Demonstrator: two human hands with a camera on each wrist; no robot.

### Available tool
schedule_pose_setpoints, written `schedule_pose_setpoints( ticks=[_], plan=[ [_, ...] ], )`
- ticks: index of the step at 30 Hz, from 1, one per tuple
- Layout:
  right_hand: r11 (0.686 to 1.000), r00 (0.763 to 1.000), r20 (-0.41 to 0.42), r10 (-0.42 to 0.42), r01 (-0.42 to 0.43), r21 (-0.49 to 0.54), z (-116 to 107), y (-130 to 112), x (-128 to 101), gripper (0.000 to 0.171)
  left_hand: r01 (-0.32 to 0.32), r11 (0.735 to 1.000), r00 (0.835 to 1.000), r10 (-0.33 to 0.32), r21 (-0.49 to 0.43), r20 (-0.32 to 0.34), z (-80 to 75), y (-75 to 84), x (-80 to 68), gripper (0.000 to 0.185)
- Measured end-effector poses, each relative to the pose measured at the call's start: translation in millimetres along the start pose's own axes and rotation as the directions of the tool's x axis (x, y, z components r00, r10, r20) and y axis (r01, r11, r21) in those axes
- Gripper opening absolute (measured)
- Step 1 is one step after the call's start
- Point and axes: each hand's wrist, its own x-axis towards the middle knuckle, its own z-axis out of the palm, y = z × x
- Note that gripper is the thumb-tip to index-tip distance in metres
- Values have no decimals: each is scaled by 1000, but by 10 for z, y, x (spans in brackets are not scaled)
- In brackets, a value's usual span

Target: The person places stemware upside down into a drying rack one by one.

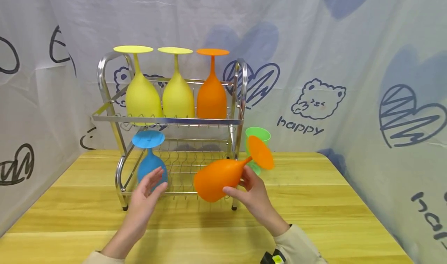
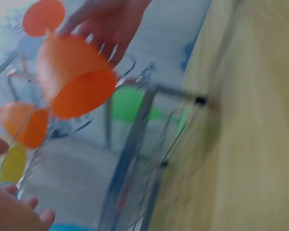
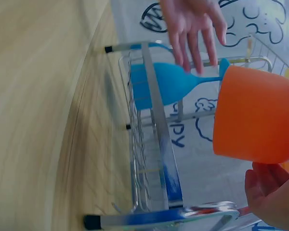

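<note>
My right hand grips an orange plastic wine glass by its bowl, thumb on the near side. The glass is tilted, its foot up to the right and its mouth down to the left, in front of the rack's lower tier. Near a blue wine glass, which stands upside down on that tier, is my left hand. Its fingers are extended and hold nothing. The right wrist view shows a gap between the left fingers and the blue glass.
A two-tier metal dish rack stands on the wooden table. Two yellow glasses and another orange glass sit upside down on its upper tier. A green glass stands upright behind the held glass, right of the rack.
</note>
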Motion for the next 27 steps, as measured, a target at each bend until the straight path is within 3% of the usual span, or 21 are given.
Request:
schedule_pose_setpoints(
  ticks=[2,5,8,10,13,16,22,27],
  plan=[
    [997,1000,-11,-22,21,-77,7,28,19,56,28,999,995,-24,43,-97,-157,53,19,55],
    [987,998,-14,-60,57,-149,36,44,48,62,79,994,966,-59,70,-251,-407,98,86,56],
    [983,996,-3,-84,82,-164,74,36,83,65,142,981,944,-95,132,-316,-645,70,189,59],
    [981,996,8,-89,89,-174,104,30,113,66,176,972,954,-129,157,-272,-792,14,261,62],
    [978,996,28,-86,90,-190,157,31,167,67,206,967,973,-186,151,-133,-965,-91,360,65],
    [972,995,44,-84,92,-218,223,43,219,68,220,968,976,-217,119,-37,-1073,-196,427,66],
    [959,994,60,-87,100,-264,356,71,323,66,201,979,980,-200,42,-23,-1150,-320,492,58],
    [952,996,67,-64,81,-294,458,103,405,65,175,984,984,-176,-31,-24,-1181,-374,503,41]
  ],
)
